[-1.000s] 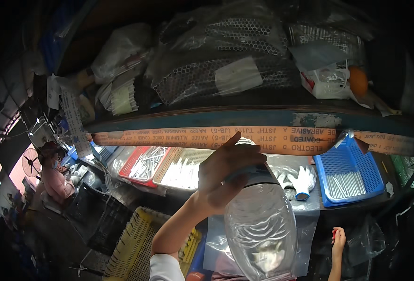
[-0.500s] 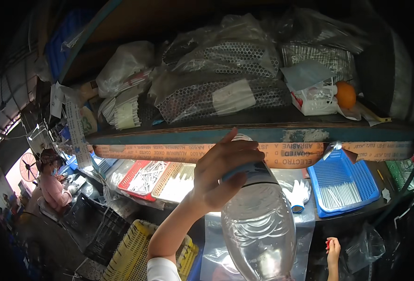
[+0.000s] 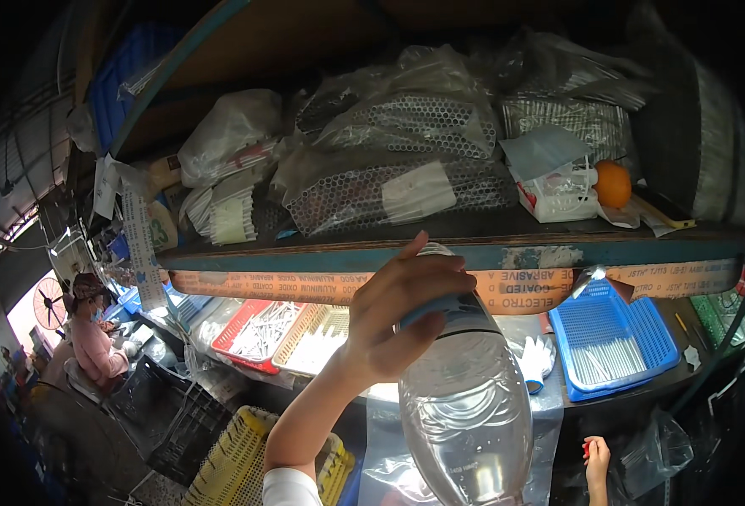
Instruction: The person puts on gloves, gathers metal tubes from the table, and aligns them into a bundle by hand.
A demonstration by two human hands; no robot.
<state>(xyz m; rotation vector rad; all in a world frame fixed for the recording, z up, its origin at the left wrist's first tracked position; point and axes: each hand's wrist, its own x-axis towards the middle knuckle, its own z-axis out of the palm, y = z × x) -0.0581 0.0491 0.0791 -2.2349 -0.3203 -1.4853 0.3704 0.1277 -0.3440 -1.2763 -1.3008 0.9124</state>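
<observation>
A large clear plastic bottle [image 3: 465,405] with a blue label band slants close in front of me, and clear liquid shows inside it. My left hand [image 3: 402,325] is wrapped round the bottle at its label, near the far end. The near end runs out past the lower edge of the picture, so its mouth is hidden. Low on the right, well apart from the bottle, my right hand [image 3: 596,460] is closed with a small red cap-like piece [image 3: 587,450] pinched in its fingers.
Ahead, a shelf [image 3: 372,255] holds bagged tubes [image 3: 406,190] and an orange [image 3: 613,184]. On the bench below are a blue basket [image 3: 664,341] of rods, a red basket [image 3: 259,364] and white gloves [image 3: 537,358]. Yellow crates [image 3: 229,455] stand lower left; a seated person [image 3: 94,341] works farther left.
My view has tilted slightly, so the shelf and bench sit a little lower in the picture. The bottle stays in my left hand, and my right hand appears slightly lower, still with the red piece.
</observation>
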